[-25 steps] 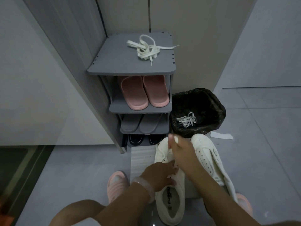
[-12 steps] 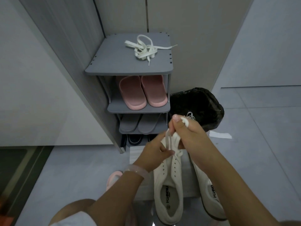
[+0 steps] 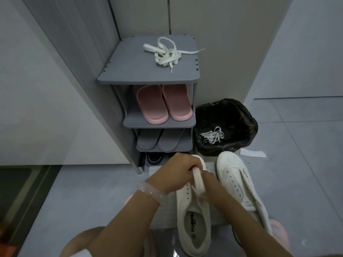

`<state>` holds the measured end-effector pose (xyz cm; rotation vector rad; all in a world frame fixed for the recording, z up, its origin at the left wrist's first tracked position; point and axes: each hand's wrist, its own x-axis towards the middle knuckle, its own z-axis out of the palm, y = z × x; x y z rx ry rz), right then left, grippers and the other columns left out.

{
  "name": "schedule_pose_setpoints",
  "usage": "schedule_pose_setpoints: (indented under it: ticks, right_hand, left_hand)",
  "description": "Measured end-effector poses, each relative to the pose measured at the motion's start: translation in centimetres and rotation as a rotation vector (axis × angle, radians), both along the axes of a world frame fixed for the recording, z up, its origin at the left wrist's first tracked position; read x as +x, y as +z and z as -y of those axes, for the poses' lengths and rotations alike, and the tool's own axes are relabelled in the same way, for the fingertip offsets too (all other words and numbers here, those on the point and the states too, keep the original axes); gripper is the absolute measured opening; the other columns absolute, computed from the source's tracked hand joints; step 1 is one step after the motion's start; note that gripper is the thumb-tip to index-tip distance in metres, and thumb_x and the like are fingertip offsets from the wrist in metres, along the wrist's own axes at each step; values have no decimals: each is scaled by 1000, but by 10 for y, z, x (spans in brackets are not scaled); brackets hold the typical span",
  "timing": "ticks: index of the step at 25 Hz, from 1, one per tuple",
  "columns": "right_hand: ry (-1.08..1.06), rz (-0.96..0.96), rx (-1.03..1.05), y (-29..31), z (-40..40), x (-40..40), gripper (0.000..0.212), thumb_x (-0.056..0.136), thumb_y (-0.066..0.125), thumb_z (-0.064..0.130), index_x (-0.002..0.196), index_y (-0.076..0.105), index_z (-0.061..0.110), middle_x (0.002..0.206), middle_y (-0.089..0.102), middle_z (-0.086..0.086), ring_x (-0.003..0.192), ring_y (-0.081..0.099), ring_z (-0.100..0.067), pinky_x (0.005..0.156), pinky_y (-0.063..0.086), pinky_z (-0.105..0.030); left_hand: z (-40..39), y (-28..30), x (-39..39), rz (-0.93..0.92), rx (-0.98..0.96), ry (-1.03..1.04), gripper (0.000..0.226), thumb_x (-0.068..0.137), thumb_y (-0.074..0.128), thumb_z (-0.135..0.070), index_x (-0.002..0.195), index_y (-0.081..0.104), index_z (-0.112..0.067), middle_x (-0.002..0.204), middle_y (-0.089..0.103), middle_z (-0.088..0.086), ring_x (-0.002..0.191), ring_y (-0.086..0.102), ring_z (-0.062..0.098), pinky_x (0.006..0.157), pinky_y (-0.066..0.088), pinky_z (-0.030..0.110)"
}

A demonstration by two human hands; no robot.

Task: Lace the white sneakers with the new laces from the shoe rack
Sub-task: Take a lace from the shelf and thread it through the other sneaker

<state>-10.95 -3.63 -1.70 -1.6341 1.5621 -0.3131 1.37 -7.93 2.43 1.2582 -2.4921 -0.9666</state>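
Note:
Two white sneakers stand on the floor in front of the shoe rack. Both my hands are over the left sneaker. My left hand and my right hand both grip a white lace that runs between them above the sneaker's eyelets. The right sneaker lies beside it with bare eyelets and no lace. A loose bundle of white laces lies on the top shelf of the grey shoe rack, far from both hands.
A bin lined with a black bag stands right of the rack, with a white lace bundle inside. Pink slippers and grey slippers fill lower shelves. A paper scrap lies on the tiles.
Half a second ago both hands held the lace raised near the sneaker's toe. They have come down and closer over the left sneaker's eyelets, still holding it.

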Motion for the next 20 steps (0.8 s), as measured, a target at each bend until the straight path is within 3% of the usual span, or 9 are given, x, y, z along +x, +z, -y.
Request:
schedule_pose_setpoints:
  ticks: [3,4,6,10,13,16,18,20]
  right_hand:
    - [-168,49,-36,-15,-5,0,25,98,41,13,111,59,0,95,64,-3,87,60,-18,90,46,-38]
    - [-145,-3,-37,-18,-7,2,27,99,38,18,113,57,3,102,65,-6,93,60,-20,91,46,-37]
    - [-34,-126,-46,-23,-9,4,30,99,34,17,124,48,9,118,60,-7,108,57,-22,93,44,-32]
    - [11,-185,-88,-31,-7,7,26,96,35,15,119,48,14,115,62,-4,102,60,-20,86,46,-30]
    - [10,-175,-87,-36,-6,5,25,95,36,14,117,50,15,113,62,-4,102,59,-20,81,43,-26]
    - [17,-168,-97,-38,-5,4,27,94,36,14,118,49,14,114,62,-4,102,59,-21,79,42,-27]
    - [35,-161,-86,-41,-6,5,23,94,35,14,113,49,14,110,62,-5,95,59,-21,75,41,-28]
    - [18,-130,-81,-43,-7,6,20,95,34,16,108,48,15,107,62,-5,85,55,-18,75,41,-29]
  left_hand:
    - [25,-6,15,163,165,140,41,90,46,-1,129,48,-13,111,63,12,94,58,20,79,42,24]
    - [36,-15,22,232,182,234,35,91,42,-1,124,50,-8,109,62,16,97,59,26,80,44,29]
    - [50,-38,25,326,240,404,21,93,38,-3,96,59,0,95,62,17,103,59,35,76,44,33]
    - [46,-86,-1,277,544,562,29,91,46,-8,62,49,-4,85,59,18,100,60,34,71,42,32]
    - [48,-93,-10,379,454,617,34,92,45,-5,58,43,0,95,63,24,100,60,36,78,46,38]
    - [55,-83,-18,88,485,813,36,91,46,-8,56,42,-6,62,47,6,59,47,19,58,38,30]
    - [60,-66,-26,-232,648,889,33,91,43,-3,60,44,-13,63,42,-1,56,38,9,49,36,19]
    - [66,-44,-32,-500,782,927,36,86,39,3,57,52,-14,66,46,0,62,42,10,49,35,18]
